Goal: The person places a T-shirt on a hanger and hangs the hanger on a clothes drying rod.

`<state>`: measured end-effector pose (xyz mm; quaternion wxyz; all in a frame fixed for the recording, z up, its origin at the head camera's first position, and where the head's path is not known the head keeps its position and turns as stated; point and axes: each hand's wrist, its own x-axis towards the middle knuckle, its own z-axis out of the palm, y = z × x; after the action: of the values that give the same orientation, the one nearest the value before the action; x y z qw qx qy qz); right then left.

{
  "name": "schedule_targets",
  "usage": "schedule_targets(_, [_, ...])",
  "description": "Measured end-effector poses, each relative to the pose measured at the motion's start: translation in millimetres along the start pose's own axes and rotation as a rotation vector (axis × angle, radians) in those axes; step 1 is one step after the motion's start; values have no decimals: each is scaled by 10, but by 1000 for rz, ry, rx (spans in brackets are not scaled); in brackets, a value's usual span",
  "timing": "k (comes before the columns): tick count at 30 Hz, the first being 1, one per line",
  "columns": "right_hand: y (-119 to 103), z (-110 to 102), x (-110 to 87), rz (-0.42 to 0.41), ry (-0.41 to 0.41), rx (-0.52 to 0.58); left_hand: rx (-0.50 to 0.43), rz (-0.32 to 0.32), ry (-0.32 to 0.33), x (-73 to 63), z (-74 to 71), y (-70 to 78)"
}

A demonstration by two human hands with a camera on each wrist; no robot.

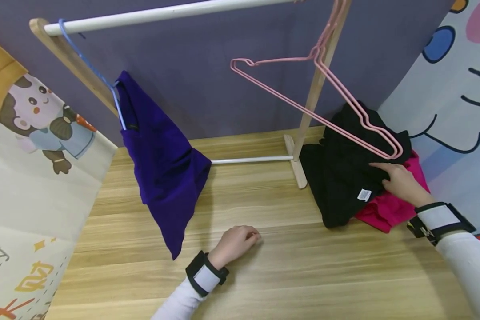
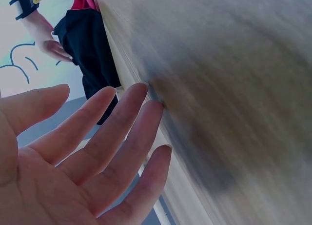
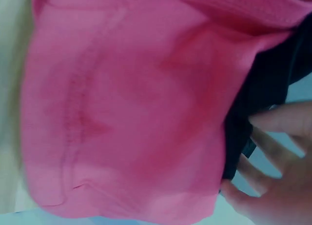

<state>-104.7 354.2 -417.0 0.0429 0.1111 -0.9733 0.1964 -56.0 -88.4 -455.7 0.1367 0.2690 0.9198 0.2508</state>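
Observation:
A black garment (image 1: 344,178) with a white label (image 1: 364,194) lies heaped over a bright pink garment (image 1: 388,212) at the right. My right hand (image 1: 402,183) is at the black garment's right side, index finger stretched over it. In the right wrist view its fingertips (image 3: 253,118) meet the black cloth beside the pink garment (image 3: 136,108). My left hand (image 1: 235,244) rests at the middle front, holding nothing. Its fingers (image 2: 129,105) are spread and slightly bent in the left wrist view. Pink hangers (image 1: 278,97) hang bare above the black garment.
A rack with a white rail (image 1: 160,14) and wooden posts (image 1: 310,98) stands at the back. On its left end a blue hanger (image 1: 90,66) carries a purple garment (image 1: 162,164). Printed panels (image 1: 450,98) flank the wood-grain surface (image 1: 264,275).

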Motion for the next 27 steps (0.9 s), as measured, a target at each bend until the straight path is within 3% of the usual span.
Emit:
schedule_targets(6, [0,62,78,-52,-149,7,2,-1,-7,-7,-11,7])
schedule_targets(13, [-51,125,156,-11,-246,-89,5,6,-5,-19,0,-4])
schedule_targets(16, [-59,143,173,-24,-236,-112,1,4,-2,-20,3,-10])
schedule_targets(22, [-28,188,195,-111,-127,-96,-18,-6,-6,-27,5,-15])
schedule_targets(27, [-27,192,207,-52,-119,-106,-24,-21,-12,-46,5,-21])
